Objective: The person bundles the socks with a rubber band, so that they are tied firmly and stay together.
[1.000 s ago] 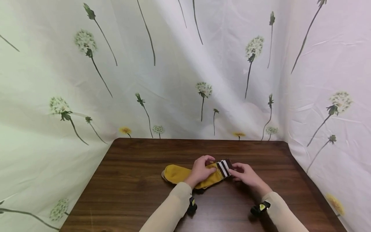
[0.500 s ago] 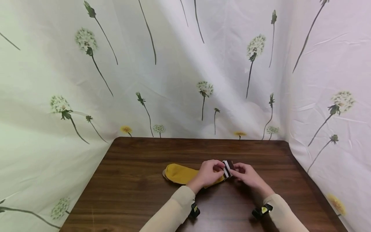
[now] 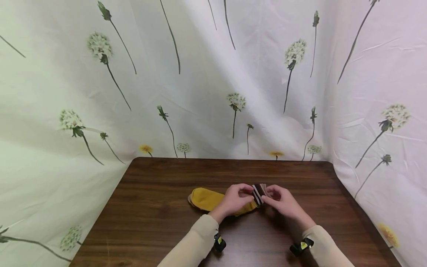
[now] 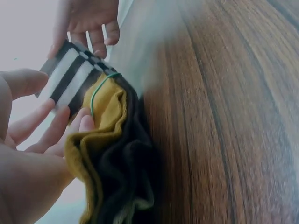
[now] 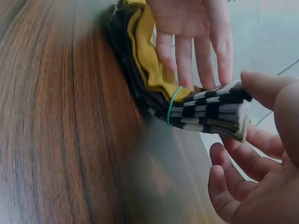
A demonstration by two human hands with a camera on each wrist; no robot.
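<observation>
A flat bundle of socks (image 3: 207, 199), mustard yellow and black with black-and-white striped cuffs, lies on the table with its cuff end raised. Around it, just below the cuffs, runs a thin green rubber band (image 5: 174, 105). My left hand (image 3: 232, 200) holds the socks near the striped cuffs, thumb on one side and fingers on the other. At the cuff end, my right hand (image 3: 283, 202) pinches the layered openings; in the right wrist view its thumb is above and its fingers are below. The left hand covers the middle of the bundle in the head view.
The dark brown wooden table (image 3: 160, 230) has a rounded far edge. A white curtain (image 3: 200, 92) printed with dandelions hangs behind and on both sides. Each wrist wears a small black camera, such as the right wrist camera (image 3: 301, 246).
The left hand slid right along the bundle onto the striped cuffs, then drew slightly back. The cuff end now appears fanned, with brown layers showing by the right hand, which stayed nearly in place.
</observation>
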